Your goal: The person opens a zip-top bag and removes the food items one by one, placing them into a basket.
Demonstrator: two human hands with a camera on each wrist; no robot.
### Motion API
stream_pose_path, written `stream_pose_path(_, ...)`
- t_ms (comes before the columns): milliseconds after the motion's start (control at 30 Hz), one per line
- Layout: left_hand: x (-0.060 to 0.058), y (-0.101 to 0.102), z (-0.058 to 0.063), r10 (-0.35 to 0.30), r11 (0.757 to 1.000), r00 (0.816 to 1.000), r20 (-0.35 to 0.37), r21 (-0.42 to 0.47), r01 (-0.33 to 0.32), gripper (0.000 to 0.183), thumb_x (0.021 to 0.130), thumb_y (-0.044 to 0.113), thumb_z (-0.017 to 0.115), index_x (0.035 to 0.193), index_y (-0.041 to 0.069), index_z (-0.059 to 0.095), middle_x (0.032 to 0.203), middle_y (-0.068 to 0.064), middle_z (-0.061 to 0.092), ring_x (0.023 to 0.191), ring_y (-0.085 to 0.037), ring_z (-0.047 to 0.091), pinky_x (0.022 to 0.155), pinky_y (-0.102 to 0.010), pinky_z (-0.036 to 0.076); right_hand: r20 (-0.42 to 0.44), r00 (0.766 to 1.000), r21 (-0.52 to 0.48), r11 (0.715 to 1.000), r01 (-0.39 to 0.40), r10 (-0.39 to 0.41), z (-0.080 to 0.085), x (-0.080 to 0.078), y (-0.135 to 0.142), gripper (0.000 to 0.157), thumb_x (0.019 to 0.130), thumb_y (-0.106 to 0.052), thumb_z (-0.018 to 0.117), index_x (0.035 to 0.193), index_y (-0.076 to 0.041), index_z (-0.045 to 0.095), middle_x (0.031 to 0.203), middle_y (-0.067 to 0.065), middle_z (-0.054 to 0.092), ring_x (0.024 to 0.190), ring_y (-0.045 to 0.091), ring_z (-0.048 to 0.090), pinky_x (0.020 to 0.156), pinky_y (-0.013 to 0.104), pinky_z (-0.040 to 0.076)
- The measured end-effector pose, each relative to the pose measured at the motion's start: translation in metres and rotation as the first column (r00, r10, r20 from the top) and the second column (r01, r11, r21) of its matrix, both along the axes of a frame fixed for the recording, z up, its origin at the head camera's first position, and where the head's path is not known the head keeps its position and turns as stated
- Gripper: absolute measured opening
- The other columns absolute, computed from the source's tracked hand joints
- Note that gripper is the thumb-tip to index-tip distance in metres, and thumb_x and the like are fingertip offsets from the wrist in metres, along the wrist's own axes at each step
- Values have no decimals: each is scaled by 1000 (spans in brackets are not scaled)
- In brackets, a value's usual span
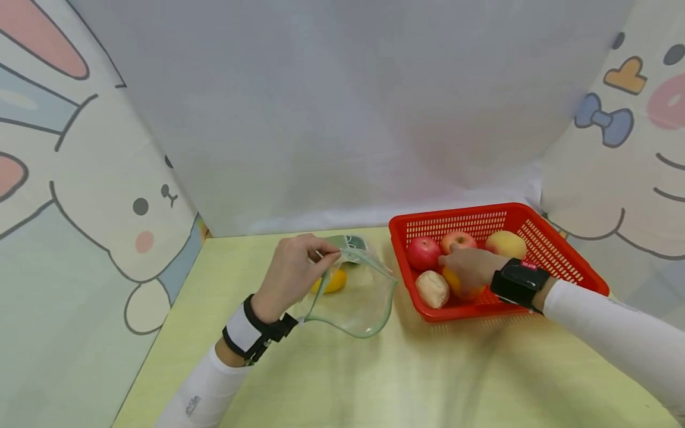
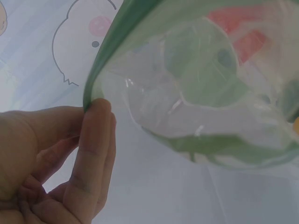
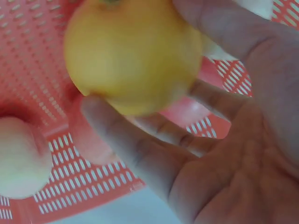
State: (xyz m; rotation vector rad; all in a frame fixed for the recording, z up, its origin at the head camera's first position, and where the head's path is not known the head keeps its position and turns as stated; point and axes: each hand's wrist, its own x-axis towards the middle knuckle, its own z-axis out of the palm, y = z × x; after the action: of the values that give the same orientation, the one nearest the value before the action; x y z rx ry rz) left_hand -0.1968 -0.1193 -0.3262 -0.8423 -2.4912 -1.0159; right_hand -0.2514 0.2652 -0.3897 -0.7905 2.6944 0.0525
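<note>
My left hand (image 1: pixel 291 273) pinches the green rim of a clear plastic bag (image 1: pixel 364 303) between thumb and fingers. The bag's mouth gapes wide, and a yellow fruit (image 1: pixel 336 281) shows through the clear plastic. In the left wrist view the green-edged bag (image 2: pixel 145 100) has pale green print on its side. Over in the red basket (image 1: pixel 455 217), my right hand (image 1: pixel 473 267) grips an orange (image 1: pixel 452 282). The right wrist view has the orange (image 3: pixel 133 53) between the thumb and the fingertips, its stem end at the top.
Around the right hand in the basket lie a deep pink fruit (image 1: pixel 424 252), a red apple (image 1: pixel 458 241), a yellowish fruit (image 1: pixel 505 244) and a pale, lumpy round item (image 1: pixel 432 289). A grey-white wall (image 1: pixel 342 119) rises behind the yellow table (image 1: pixel 342 380).
</note>
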Motion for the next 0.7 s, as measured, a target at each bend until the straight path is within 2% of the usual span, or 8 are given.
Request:
stream_pose_path(67, 1, 0, 0, 2, 1000, 1000, 0, 1, -2, 5, 93, 10, 80, 96, 9, 84, 89, -5, 81, 71, -17, 73, 62, -23, 57, -20, 997, 56, 996, 75, -74, 10, 11, -12, 54, 82, -17, 86, 132, -8, 67, 106, 11, 67, 89, 23, 60, 66, 34, 62)
stream_pose_path(167, 1, 0, 1, 1, 1000, 1000, 2, 0, -1, 5, 93, 10, 80, 95, 9, 84, 89, -5, 81, 71, -17, 73, 62, -23, 57, -36, 995, 15, 995, 95, -94, 25, 20, -17, 56, 82, -16, 87, 134, -5, 67, 106, 11, 67, 88, 22, 60, 70, 35, 62)
stream_pose_path(267, 2, 1, 1, 4, 1000, 1000, 10, -2, -4, 5, 94, 11, 80, 96, 10, 84, 88, -5, 81, 70, -16, 73, 62, -23, 57, -69, 995, -77, 995, 65, -71, 35, 22, -19, 52, 85, -20, 88, 132, -6, 69, 110, 8, 71, 95, 21, 63, 81, 39, 64)
stream_pose_path(400, 2, 1, 3, 12, 1000, 1000, 23, 3, -12, 6, 94, 12, 80, 97, 10, 84, 89, -4, 82, 70, -16, 72, 62, -23, 57, -186, 981, -195, 981, 10, -47, 52, 31, -34, 46, 89, -26, 86, 130, -10, 72, 119, 8, 75, 105, 25, 69, 93, 48, 64)
stream_pose_path(467, 2, 1, 3, 14, 1000, 1000, 25, 8, -14, 6, 94, 12, 80, 97, 10, 84, 89, -5, 82, 70, -16, 72, 63, -23, 57, -252, 967, -264, 964, -44, -24, 64, 39, -48, 40, 91, -24, 84, 128, -12, 74, 118, 7, 76, 102, 23, 71, 92, 46, 64)
stream_pose_path(567, 2, 0, 4, 13, 1000, 1000, 21, 13, -14, 6, 94, 12, 80, 97, 10, 84, 90, -4, 82, 70, -17, 72, 62, -23, 57, -344, 938, -348, 923, -166, 39, 76, 53, -70, 29, 91, -19, 84, 118, -15, 76, 107, -1, 76, 89, 14, 70, 81, 32, 64)
stream_pose_path(700, 2, 1, 6, 9, 1000, 1000, 11, 13, -9, 6, 94, 12, 80, 97, 10, 84, 90, -4, 82, 70, -17, 72, 63, -24, 57, -429, 884, -401, 837, -372, 187, 78, 70, -99, 22, 91, -18, 84, 112, -15, 77, 99, -4, 75, 72, 6, 66, 68, 17, 56)
